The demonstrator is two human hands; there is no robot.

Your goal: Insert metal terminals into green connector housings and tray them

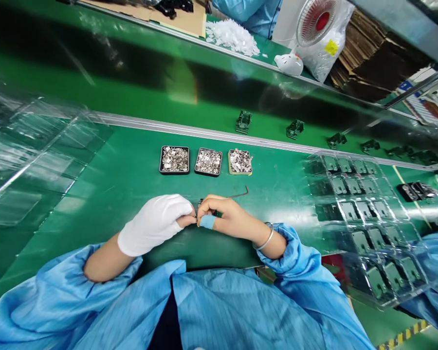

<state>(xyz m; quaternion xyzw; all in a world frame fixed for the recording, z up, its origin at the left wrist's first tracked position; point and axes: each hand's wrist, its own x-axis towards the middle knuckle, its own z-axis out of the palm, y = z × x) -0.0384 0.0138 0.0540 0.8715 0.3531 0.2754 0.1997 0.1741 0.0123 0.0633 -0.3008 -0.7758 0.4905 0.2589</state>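
Observation:
My left hand (156, 224), in a white glove with bare fingertips, is closed in a pinch, its fingertips meeting those of my right. My right hand (231, 217) has blue tape on a finger and a bangle at the wrist. Its fingers curl around a small dark part (200, 203), mostly hidden by the hands. Whatever the left fingertips pinch is too small to make out. Just beyond the right hand lies a thin bent rod, like a hex key (241, 194). Farther back stand three small square trays of shiny metal pieces: left (161, 165), middle (196, 167) and right (230, 171).
Clear plastic trays (14, 209) lie at left. A compartmented clear tray (383, 221) of dark parts stands at right. Several dark assemblies (244, 121) line the green strip behind a metal rail (168, 127). A fan (317, 22) and white pieces (233, 38) sit on the shelf.

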